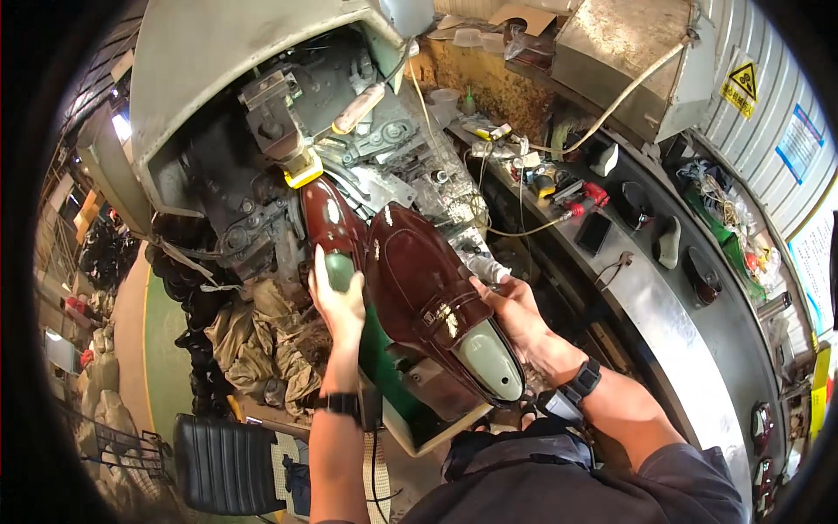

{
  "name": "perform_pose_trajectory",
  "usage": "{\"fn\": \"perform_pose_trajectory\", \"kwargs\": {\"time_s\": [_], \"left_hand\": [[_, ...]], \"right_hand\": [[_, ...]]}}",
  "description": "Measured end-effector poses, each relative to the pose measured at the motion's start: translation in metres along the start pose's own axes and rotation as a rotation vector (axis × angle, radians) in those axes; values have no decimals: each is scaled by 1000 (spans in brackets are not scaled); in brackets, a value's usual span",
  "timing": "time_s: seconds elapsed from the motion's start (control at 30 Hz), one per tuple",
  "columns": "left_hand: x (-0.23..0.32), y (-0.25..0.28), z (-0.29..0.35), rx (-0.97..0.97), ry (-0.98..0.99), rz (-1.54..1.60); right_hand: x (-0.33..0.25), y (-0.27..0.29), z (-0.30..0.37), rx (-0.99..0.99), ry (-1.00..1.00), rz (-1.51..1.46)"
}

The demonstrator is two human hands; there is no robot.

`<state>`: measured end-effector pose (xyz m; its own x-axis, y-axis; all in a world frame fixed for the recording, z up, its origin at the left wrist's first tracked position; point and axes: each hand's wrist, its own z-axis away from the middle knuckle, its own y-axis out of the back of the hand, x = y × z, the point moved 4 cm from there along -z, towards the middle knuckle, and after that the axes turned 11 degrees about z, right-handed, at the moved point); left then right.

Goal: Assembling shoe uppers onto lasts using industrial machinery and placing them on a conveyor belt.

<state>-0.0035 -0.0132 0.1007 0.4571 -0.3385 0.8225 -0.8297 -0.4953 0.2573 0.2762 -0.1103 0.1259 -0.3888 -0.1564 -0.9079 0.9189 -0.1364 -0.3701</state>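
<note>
My left hand (339,301) is closed round the heel end of a dark red leather shoe (330,214) stretched over a green last (342,269). This shoe's toe lies under the yellow-edged block (303,168) of a large machine; whether they touch, I cannot tell. My right hand (524,319) grips a second dark red shoe (406,271) by its side, close to the heel. That shoe is nearer to me, its toe pointing away, with a strap across the instep and a grey-green last (491,360) showing in its opening. The fingers beneath it are hidden.
A grey machine hood (218,52) arches over the metal parts. On the right, a curved steel bench (650,336) carries a phone (594,233), a red tool (583,199) and pliers (618,266). Shoes stand on the belt beyond. A black chair (229,463) is at lower left.
</note>
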Motion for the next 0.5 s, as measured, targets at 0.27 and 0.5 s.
{"fn": "perform_pose_trajectory", "kwargs": {"time_s": [0.27, 0.5], "left_hand": [[-73, 58, 83, -459, 340, 293], [9, 35, 44, 53, 727, 883]], "right_hand": [[44, -52, -53, 30, -111, 80], [63, -94, -101, -149, -163, -60]]}}
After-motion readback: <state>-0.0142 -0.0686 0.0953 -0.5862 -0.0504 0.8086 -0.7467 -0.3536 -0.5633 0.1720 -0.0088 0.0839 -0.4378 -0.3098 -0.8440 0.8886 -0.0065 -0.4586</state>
